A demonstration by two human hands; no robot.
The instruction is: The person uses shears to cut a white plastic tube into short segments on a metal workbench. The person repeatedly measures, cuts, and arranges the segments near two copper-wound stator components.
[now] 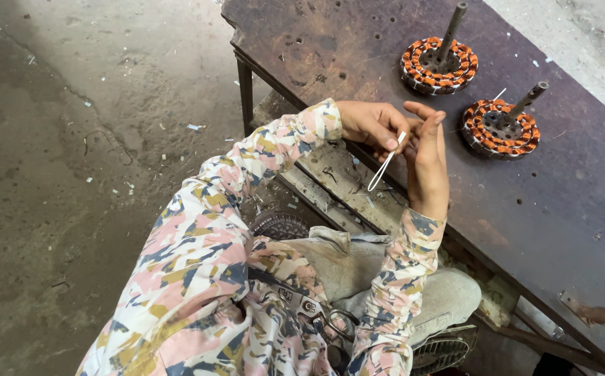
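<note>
Pinched in left hand (372,124) fingers: white sleeve strip (384,166), hanging over bench (400,42) edge; right hand (426,157) closed against it. Judged: strip preparation; next needs steady feed toward stator (500,129)

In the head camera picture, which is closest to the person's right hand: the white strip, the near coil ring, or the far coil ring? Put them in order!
From the right hand:
1. White strip, touching its fingers, on its left.
2. Near coil ring, on the bench just right of it.
3. Far coil ring, further up the bench.
</note>
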